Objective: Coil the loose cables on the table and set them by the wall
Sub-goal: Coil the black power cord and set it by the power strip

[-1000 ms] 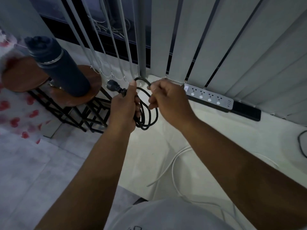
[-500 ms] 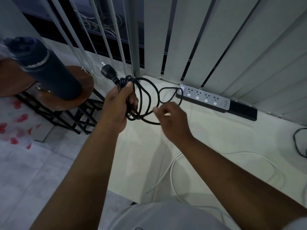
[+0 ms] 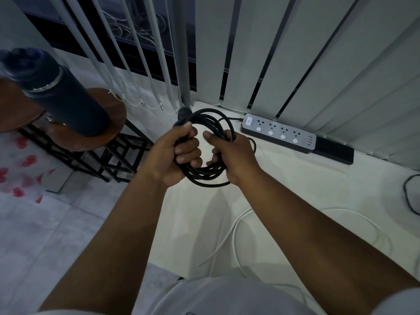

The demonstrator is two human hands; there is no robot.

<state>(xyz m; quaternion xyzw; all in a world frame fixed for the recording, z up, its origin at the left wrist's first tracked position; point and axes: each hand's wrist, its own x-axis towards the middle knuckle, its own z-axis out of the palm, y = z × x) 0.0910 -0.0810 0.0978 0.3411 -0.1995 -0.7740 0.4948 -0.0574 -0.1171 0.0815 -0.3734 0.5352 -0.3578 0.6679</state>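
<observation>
Both your hands, left (image 3: pixel 172 153) and right (image 3: pixel 229 155), clutch the coil (image 3: pixel 204 173); ease either grip and its loops may spring apart.

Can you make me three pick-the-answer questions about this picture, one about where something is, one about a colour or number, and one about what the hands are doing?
1. Where is the power strip?
A. On the white table, by the blinds
B. On the round stool
C. On the floor

2. What colour is the cable coil?
A. White
B. Black
C. Red

3. What are the hands doing?
A. Both lie flat on the table
B. Only one holds the coil
C. Both grip the coil

Answers:
1. A: the strip lies at the table's far edge, right under the blinds.
2. B: the loops look black, unlike the loose white cable lying nearer the person.
3. C: the left hand and the right hand each curl their fingers round the loops, lifted above the table.
</observation>
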